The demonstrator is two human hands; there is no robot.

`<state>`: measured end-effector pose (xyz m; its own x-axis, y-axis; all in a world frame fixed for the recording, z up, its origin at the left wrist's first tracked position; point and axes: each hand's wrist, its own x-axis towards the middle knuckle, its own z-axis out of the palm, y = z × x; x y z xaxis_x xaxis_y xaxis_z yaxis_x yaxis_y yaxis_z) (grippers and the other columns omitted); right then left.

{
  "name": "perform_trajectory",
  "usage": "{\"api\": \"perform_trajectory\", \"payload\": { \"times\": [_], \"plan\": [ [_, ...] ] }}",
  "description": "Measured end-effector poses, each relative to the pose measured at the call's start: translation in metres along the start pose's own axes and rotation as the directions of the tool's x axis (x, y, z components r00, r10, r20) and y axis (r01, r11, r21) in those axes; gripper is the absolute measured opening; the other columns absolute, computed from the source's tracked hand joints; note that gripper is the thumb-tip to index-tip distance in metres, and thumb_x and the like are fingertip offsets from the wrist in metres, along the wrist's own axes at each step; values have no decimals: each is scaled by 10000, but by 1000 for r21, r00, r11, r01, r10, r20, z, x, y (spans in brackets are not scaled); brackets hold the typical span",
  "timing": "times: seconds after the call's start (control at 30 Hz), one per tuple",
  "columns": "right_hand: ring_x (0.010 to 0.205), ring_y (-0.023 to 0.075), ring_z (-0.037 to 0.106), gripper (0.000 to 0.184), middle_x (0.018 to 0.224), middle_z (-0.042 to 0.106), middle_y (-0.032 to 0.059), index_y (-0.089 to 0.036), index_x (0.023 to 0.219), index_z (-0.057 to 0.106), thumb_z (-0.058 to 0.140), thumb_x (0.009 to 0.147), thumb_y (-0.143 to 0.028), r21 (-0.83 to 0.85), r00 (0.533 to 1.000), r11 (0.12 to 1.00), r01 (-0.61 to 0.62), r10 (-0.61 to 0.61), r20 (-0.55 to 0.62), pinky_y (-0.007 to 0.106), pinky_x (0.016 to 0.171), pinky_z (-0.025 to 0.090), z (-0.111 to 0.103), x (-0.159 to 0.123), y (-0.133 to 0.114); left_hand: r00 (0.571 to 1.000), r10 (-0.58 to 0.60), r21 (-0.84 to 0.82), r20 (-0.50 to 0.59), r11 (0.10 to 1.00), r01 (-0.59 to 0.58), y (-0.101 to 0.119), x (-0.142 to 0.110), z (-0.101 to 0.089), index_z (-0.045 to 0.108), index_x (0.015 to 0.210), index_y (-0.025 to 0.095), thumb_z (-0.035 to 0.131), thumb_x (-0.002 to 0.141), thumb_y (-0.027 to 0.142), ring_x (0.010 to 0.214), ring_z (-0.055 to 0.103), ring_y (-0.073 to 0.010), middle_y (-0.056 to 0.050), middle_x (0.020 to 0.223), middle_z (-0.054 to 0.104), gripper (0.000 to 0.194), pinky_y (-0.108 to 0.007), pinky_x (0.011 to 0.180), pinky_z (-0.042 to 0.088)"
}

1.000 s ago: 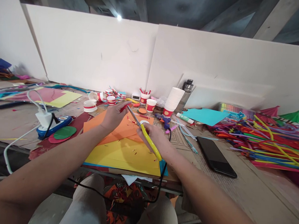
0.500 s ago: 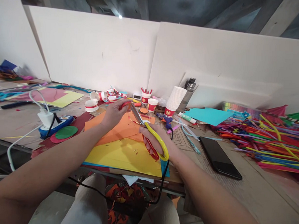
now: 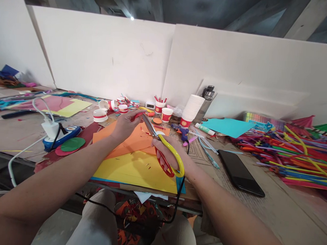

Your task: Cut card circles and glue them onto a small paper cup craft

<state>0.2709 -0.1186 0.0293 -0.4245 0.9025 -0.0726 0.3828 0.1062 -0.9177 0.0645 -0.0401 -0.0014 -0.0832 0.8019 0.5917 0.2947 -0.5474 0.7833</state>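
My right hand (image 3: 166, 153) is closed round the handles of a pair of scissors (image 3: 178, 160), one handle yellow and one red. Their metal blades point up and left, with the tips close to my left hand (image 3: 127, 124). Between the fingers of that hand is a small red piece (image 3: 139, 115), mostly hidden, perhaps paper. Under both hands lie orange paper sheets (image 3: 106, 138) over a yellow sheet (image 3: 129, 175). Tiny dark scraps are scattered on the yellow sheet.
A stack of paper cups (image 3: 192, 109), a purple glue gun (image 3: 184, 134) and a black phone (image 3: 239, 171) are to the right. Many pipe cleaners (image 3: 299, 156) lie further right. On the left is a blue power strip (image 3: 51, 143). Cut cups (image 3: 100, 115) stand behind.
The scissors' handles have spread slightly further apart, and the blades have shifted a little. My left hand has turned slightly, so less of the red piece shows.
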Motion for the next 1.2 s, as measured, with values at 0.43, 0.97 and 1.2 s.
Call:
{"api": "perform_trajectory", "payload": {
  "times": [0.43, 0.97, 1.2],
  "plan": [
    [348, 95, 482, 273, 546, 518, -74, -235, 815, 464, 550, 905, -479, 37, 1000, 999, 6, -7, 7, 199, 309, 388, -1, -1, -2, 1000, 6, 23, 0, 1000, -6, 3, -1, 0, 752, 1154, 189, 623, 872, 367, 1003, 720, -216, -50, 1108, 763, 358, -320, 872, 602],
    [321, 100, 454, 280, 457, 442, -80, -240, 742, 395, 498, 946, -402, -51, 1000, 999, -16, 16, -8, 195, 284, 345, 0, -5, -9, 1000, -1, 45, 8, 999, 0, 3, 0, 0, 746, 1142, 188, 617, 875, 341, 955, 724, -204, -48, 1060, 767, 334, -318, 854, 602],
    [330, 87, 432, 299, 480, 448, -87, -235, 793, 421, 573, 915, -462, -30, 999, 999, 37, -36, 23, 189, 306, 372, 0, 2, -2, 1000, -16, 158, -18, 987, 19, 7, 0, -2, 740, 1109, 170, 591, 877, 274, 859, 734, -175, -51, 996, 775, 295, -251, 782, 552]
  ]
}}
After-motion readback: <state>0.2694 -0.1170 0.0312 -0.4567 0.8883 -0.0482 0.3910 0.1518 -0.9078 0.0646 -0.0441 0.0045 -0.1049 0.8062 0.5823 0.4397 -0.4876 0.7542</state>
